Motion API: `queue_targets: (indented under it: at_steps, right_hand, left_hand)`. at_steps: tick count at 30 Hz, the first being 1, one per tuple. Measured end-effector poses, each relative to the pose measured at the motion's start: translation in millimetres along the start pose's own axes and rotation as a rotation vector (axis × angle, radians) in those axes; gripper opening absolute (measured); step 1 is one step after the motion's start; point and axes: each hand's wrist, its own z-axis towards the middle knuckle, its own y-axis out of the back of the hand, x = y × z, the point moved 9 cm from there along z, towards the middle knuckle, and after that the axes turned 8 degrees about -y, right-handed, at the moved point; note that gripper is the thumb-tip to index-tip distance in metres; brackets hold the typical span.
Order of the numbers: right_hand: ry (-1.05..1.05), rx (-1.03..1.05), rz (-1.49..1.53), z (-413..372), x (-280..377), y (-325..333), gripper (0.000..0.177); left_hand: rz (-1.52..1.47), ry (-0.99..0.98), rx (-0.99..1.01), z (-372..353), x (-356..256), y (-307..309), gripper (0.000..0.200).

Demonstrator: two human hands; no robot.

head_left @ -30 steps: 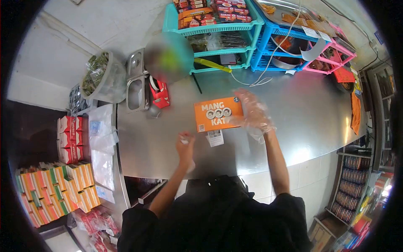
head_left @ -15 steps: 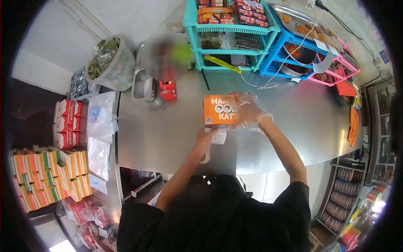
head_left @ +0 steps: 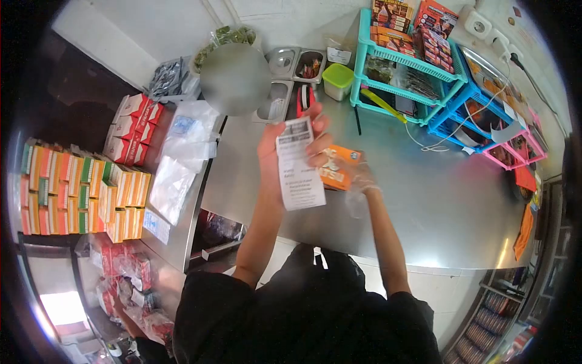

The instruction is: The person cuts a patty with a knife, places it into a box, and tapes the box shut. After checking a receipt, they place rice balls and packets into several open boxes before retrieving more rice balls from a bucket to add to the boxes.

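1. One head view inspected. The white slip [head_left: 301, 176] is in the left hand, raised over the metal counter [head_left: 424, 212]. It is long and narrow, nearly upright in the view with a slight tilt, bearing dark print in blocks, densest toward its top. The wording is too small to read.
2. Left hand [head_left: 270, 148]: closed on the slip. Its fingers bend over the slip's right edge; the palm lies at the opposite edge. The slip's lower end extends below the fingers.
3. Right hand [head_left: 362, 176]: covered by a clear plastic glove, in contact with the right end of the orange box [head_left: 334, 176]. Finger spread is blurred under the plastic; whether the hand is clamped on the box or merely rests there, I cannot tell.
4. The orange box lies between the two hands, just right of the left grip, and is partly covered by the slip and both hands. White lettering shows on its top.
5. Beyond the left grip: a red-and-black item [head_left: 305, 97] just past the fingertips, and a tub with a lime-green lid [head_left: 337, 79] farther right.
6. Beyond the right hand: a teal rack [head_left: 448, 76] holding packets. Well left of the left grip: stacked red-and-white boxes [head_left: 134, 130].
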Motion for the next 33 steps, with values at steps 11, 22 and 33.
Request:
queue_targets:
  at_steps: [11,22,33]
  right_hand:
    - [0.677,-0.299,0.450,-295,140,107,0.026]
    - [0.364,-0.752,0.577,-508,-3,290,0.006]
    - [0.327,-1.251,0.439,-742,-187,454,0.020]
  left_hand:
    - [-0.174,0.391,0.111,19,122,-67,0.050]
    - [0.199,0.913,0.485,-97,446,-151,0.059]
    - [0.059,1.229,0.584,-248,780,-241,0.041]
